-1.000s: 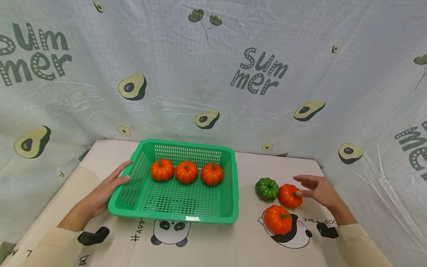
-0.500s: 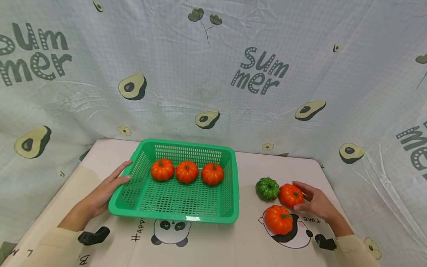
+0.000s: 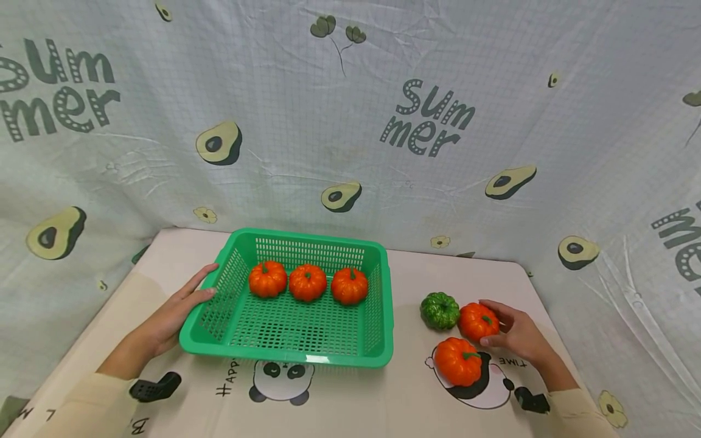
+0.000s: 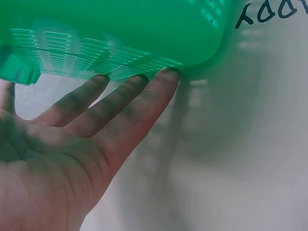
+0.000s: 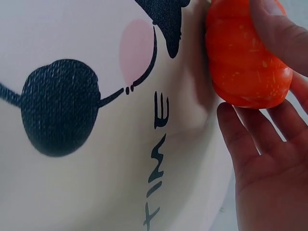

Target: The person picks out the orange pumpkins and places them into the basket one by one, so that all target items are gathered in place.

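A green plastic basket (image 3: 287, 357) stands on the table with three small orange pumpkins in a row; the middle one (image 3: 308, 282) sits between its two neighbours. At the basket's left side is my left hand (image 3: 170, 319); in the left wrist view its fingers (image 4: 127, 113) stretch out straight against the slotted wall. To the right, my right hand (image 3: 520, 333) holds an orange pumpkin (image 3: 475, 322), thumb on one side and fingers round the other, low at the table. The right wrist view shows this pumpkin (image 5: 245, 62) between thumb and fingers.
A dark green pumpkin (image 3: 440, 311) sits just left of the held one. Another orange pumpkin (image 3: 457, 362) lies in front of both, over a printed panda. A patterned cloth (image 3: 285, 109) hangs behind and beside the table (image 3: 405, 395).
My right hand has come down and left, from hovering beside the right-hand orange pumpkin to gripping it. My left hand and the basket have stayed in place.
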`<state>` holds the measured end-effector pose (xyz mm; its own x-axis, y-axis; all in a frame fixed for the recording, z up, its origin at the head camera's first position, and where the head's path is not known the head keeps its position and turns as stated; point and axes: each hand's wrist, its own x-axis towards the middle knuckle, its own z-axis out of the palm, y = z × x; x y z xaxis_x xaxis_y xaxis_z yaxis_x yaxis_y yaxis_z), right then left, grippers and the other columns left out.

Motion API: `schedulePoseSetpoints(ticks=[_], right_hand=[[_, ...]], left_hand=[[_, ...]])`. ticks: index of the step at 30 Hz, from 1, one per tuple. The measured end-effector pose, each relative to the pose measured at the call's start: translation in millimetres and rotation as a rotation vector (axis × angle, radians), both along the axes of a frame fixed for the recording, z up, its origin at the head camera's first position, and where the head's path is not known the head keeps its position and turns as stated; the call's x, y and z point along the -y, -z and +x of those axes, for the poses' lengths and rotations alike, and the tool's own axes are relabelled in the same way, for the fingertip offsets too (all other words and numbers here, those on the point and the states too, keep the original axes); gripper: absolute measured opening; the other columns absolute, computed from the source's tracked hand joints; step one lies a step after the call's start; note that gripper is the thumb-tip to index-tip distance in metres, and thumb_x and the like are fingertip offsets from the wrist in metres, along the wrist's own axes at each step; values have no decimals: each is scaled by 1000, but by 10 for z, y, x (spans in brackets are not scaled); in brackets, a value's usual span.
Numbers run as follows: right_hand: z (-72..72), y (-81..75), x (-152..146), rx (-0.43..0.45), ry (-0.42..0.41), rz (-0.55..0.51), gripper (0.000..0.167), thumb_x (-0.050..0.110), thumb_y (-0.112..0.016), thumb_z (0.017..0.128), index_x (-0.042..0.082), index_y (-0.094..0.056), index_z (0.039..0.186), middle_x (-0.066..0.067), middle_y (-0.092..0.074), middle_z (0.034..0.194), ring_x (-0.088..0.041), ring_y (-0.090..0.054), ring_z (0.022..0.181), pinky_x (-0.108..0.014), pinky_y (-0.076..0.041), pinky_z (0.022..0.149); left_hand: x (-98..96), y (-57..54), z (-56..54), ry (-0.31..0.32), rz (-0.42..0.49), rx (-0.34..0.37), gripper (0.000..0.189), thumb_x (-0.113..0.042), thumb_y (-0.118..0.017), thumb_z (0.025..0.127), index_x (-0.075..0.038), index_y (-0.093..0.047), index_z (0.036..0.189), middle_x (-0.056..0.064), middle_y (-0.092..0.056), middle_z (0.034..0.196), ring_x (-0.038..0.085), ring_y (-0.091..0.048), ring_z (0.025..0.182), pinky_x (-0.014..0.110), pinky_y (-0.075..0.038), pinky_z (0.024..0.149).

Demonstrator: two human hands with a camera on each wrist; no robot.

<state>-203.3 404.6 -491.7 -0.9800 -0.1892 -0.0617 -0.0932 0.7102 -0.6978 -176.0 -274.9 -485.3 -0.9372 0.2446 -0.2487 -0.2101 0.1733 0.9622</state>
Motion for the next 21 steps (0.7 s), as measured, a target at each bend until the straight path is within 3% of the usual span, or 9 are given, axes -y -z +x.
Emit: schedulePoseSetpoints(ticks=[6,14,18,21], right_hand=[[21,-33,-4,-5,6,0,85,12,-89,80,-2,-48,152,-30,-51,152,-56,-51,135,-61,-51,103],[33,-105,-12,-36,-6,-3,84,11,-89,79,-1,-49,152,-29,-53,152,-54,-53,134,-55,-55,101],[32,-140,-26,-51,-14,-9,83,12,-90,79,1,-51,152,-26,-55,151,-47,-57,132,-38,-59,98],[25,-169,-38,-61,-21,-13,83,13,-90,79,3,-52,151,-25,-56,151,-24,-62,127,-22,-56,94]], left_hand=[[12,-7,3,9,-6,-1,68,-40,-39,113,-41,3,167,28,-2,172,31,-44,135,26,-54,91],[2,-11,9,1,-6,4,69,-41,-39,113,-40,3,167,28,-2,173,38,-40,140,25,-54,91],[-1,-4,8,2,-2,1,69,-40,-39,113,-39,4,167,29,-2,172,39,-39,141,25,-54,91],[-1,-2,6,2,-3,-3,69,-39,-39,113,-37,4,168,29,-3,172,39,-40,141,26,-54,90]])
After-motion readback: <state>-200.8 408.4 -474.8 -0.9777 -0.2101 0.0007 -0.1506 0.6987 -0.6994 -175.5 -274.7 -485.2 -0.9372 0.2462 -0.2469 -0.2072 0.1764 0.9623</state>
